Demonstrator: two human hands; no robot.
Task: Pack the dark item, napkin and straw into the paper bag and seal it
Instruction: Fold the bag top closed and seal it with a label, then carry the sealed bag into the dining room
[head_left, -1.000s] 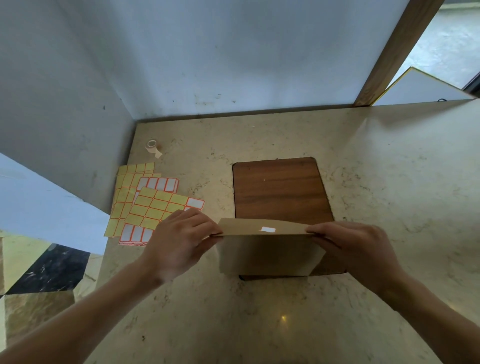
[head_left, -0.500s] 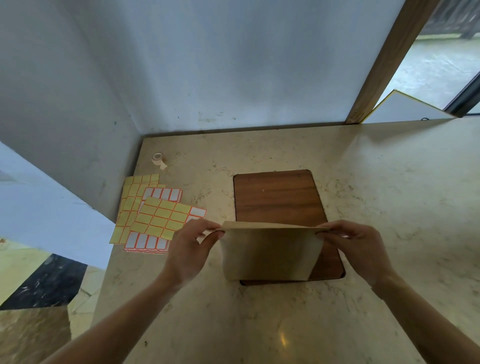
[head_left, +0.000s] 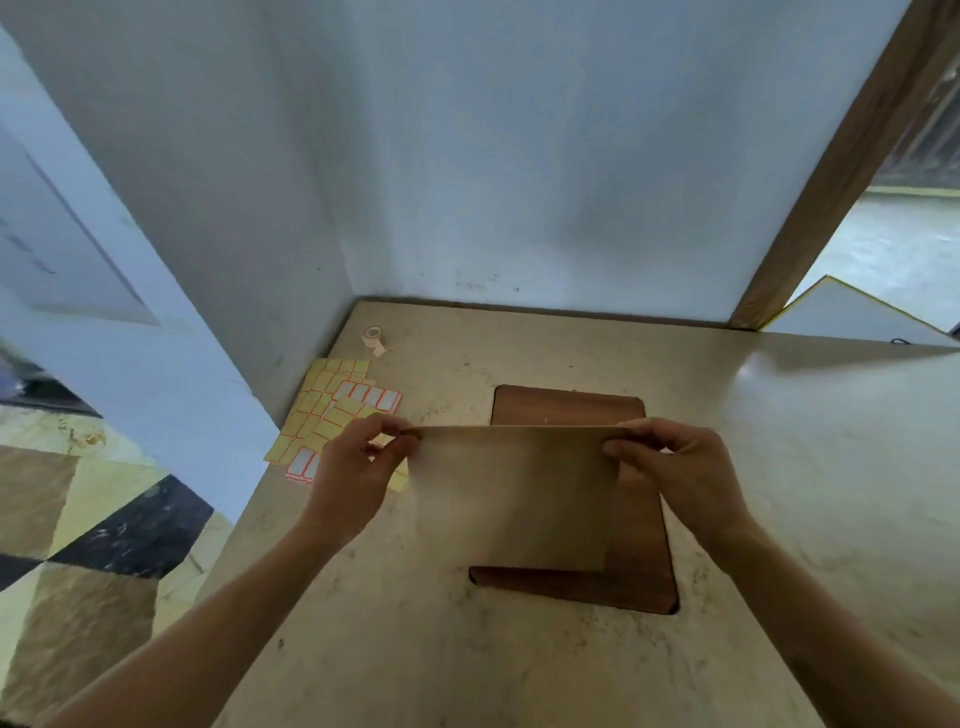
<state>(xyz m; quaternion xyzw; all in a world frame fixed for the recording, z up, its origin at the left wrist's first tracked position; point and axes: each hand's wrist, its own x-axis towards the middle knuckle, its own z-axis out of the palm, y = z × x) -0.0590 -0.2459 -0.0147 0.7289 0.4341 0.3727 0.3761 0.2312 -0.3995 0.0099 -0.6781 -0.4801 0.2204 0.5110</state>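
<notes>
A flat brown paper bag (head_left: 511, 496) hangs upright above the wooden board (head_left: 641, 561), held by its top edge. My left hand (head_left: 358, 470) pinches the top left corner and my right hand (head_left: 675, 467) pinches the top right corner. The bag's plain side faces me; its folded top and the white sticker are out of sight. The dark item, the napkin and the straw are not visible anywhere.
Sheets of yellow and white labels with orange borders (head_left: 335, 415) lie at the left of the marble counter (head_left: 779, 493), partly behind my left hand. A small tape roll (head_left: 373, 335) sits near the back left corner. Walls close the back and left; the counter's left edge drops to the floor.
Both hands have lifted the bag off the board and turned it upright, so the folded flap with the white sticker no longer shows. The camera has tilted up.
</notes>
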